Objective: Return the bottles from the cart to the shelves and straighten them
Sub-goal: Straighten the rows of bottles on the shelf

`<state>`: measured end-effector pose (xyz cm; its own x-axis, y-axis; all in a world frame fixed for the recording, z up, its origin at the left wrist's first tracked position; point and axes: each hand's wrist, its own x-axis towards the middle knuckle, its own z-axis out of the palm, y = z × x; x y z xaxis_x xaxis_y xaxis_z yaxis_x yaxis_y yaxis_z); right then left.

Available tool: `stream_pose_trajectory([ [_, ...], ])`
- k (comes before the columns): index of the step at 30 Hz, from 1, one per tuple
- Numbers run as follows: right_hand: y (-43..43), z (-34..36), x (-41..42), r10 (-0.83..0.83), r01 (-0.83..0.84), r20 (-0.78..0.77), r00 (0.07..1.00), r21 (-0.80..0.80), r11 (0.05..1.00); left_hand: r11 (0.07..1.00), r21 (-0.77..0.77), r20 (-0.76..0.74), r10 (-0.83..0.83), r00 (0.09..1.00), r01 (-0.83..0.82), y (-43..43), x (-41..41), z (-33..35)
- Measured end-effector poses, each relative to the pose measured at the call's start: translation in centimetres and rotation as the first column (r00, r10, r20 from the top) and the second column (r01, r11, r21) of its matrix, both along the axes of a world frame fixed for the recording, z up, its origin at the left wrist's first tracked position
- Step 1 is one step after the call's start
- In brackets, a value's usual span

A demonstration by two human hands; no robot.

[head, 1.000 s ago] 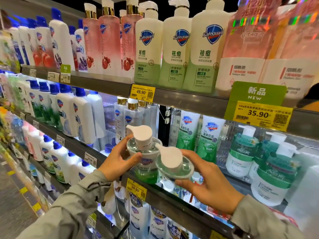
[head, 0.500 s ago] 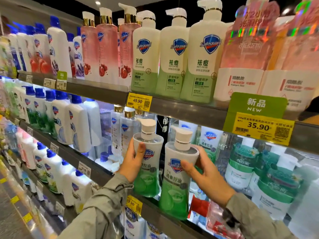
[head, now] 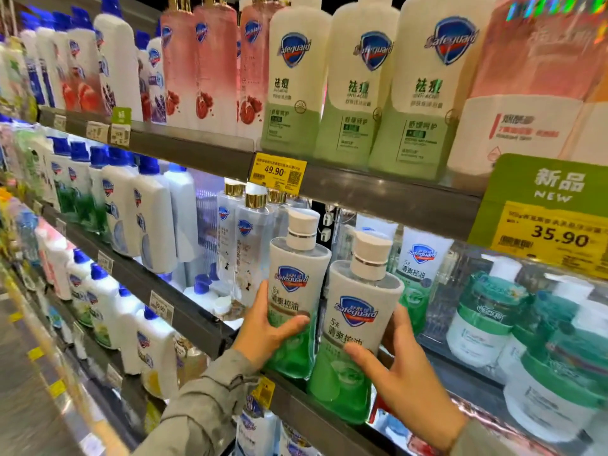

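Observation:
Two white-and-green Safeguard pump bottles stand upright side by side at the front edge of the middle shelf [head: 332,419]. My left hand [head: 263,330] grips the left bottle [head: 296,284] from its left side, thumb across its front. My right hand [head: 404,380] grips the right bottle [head: 358,324] from its right side, thumb on its front and fingers behind it. Both labels face me. The bottles' bases look to be at the shelf lip; whether they rest on it is unclear.
Clear gold-capped bottles [head: 250,245] stand just left of the pair, green tubes [head: 418,268] behind, round green pump jars [head: 487,324] to the right. The upper shelf [head: 378,192] with tall bottles hangs close overhead. Yellow price tags [head: 278,172] line the edges.
Both bottles went from tilted, tops toward me, to upright and moved up and into the shelf opening; the view came closer to the shelf. My hands kept their grips.

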<state>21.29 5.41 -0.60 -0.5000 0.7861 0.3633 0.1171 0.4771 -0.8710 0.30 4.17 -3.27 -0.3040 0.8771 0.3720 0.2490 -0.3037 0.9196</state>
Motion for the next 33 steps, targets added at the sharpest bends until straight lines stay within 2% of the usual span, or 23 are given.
stream_pose_trajectory([
  [9,0.2,-0.5,-0.6,-0.039,0.039,0.017,0.999,-0.001,0.999,0.997,0.006,-0.010,-0.079,0.997,0.079,1.0,-1.0,-0.8],
  [14,0.7,-0.1,-1.1,-0.016,0.016,0.049,0.999,0.008,1.000,0.991,-0.059,-0.034,-0.125,0.992,0.122,2.2,-1.7,-0.3],
  [19,1.8,-0.1,-2.0,-0.030,0.028,0.030,0.999,0.050,0.998,1.000,-0.012,-0.033,-0.028,0.999,0.028,4.1,-1.8,-1.7],
  [24,3.5,-0.1,-2.6,-0.042,0.041,0.029,0.999,0.040,0.998,0.998,-0.063,-0.074,0.027,0.997,-0.031,6.1,-2.4,-2.4],
  [33,7.0,0.2,-2.4,-0.144,0.131,0.123,0.982,0.106,0.986,0.979,-0.157,-0.201,0.099,0.975,-0.132,8.5,-2.8,-1.9],
])
